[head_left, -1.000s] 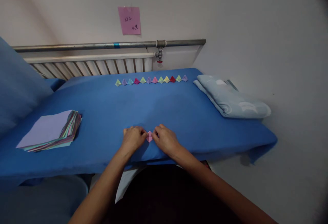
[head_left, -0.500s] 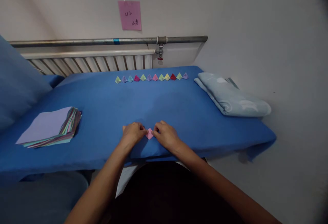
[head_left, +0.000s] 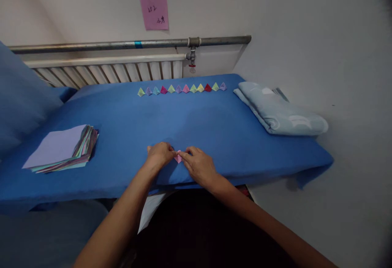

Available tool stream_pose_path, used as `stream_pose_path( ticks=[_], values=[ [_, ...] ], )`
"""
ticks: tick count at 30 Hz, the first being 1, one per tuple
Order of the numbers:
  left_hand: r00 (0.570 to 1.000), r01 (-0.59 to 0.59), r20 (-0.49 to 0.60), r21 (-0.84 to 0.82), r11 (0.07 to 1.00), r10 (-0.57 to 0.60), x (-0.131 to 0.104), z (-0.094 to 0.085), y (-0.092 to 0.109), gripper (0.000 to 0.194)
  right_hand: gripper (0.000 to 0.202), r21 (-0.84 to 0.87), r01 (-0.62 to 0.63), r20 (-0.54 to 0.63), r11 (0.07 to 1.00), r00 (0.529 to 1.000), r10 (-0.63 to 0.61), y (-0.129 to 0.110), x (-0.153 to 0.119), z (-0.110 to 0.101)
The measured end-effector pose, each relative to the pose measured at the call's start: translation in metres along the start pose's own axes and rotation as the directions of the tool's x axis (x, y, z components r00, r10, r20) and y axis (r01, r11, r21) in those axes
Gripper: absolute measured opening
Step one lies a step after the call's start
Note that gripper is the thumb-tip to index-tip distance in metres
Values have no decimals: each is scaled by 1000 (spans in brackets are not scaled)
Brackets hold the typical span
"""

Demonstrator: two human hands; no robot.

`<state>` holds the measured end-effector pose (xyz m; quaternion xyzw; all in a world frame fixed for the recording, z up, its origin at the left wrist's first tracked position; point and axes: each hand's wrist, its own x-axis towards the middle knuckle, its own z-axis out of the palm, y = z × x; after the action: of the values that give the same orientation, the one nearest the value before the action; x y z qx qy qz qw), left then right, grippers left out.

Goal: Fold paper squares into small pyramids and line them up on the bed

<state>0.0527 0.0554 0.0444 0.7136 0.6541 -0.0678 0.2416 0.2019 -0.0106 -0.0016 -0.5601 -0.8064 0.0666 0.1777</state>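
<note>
A small folded pink paper lies on the blue cloth near the front edge, between my two hands. My left hand pinches its left side with thumb and forefinger. The fingers of my right hand press on its upper right part and partly cover it. Toward the back of the cloth runs a row of several small folded papers in green, purple, blue, red, pink and yellow, among them a dark red one.
A stack of coloured paper sheets lies at the left. A folded pale blanket rests on the right side of the blue-covered surface. Behind it are a radiator, a metal pipe and a pink note on the wall.
My right hand's fingers have shifted left over the pink paper, with the forefinger stretched further across it. The whole view has tilted slightly downward.
</note>
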Motion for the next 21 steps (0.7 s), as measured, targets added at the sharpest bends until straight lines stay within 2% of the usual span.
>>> stream_pose_path(
  ticks=[5,13,17,21],
  values=[
    [999,-40,17,17,999,40,1,-4,-6,28,35,-72,48,37,996,998,-45,-3,-1,-6],
    [993,-59,112,121,991,46,18,-14,-13,34,33,-113,54,61,992,997,-47,-3,0,-7],
    [991,-70,125,165,984,50,16,-18,-15,41,33,-127,63,53,990,997,-56,-4,0,-9],
    [984,-127,142,174,976,103,14,-22,-19,41,33,-110,67,35,992,997,-63,-4,0,-9]
  ],
)
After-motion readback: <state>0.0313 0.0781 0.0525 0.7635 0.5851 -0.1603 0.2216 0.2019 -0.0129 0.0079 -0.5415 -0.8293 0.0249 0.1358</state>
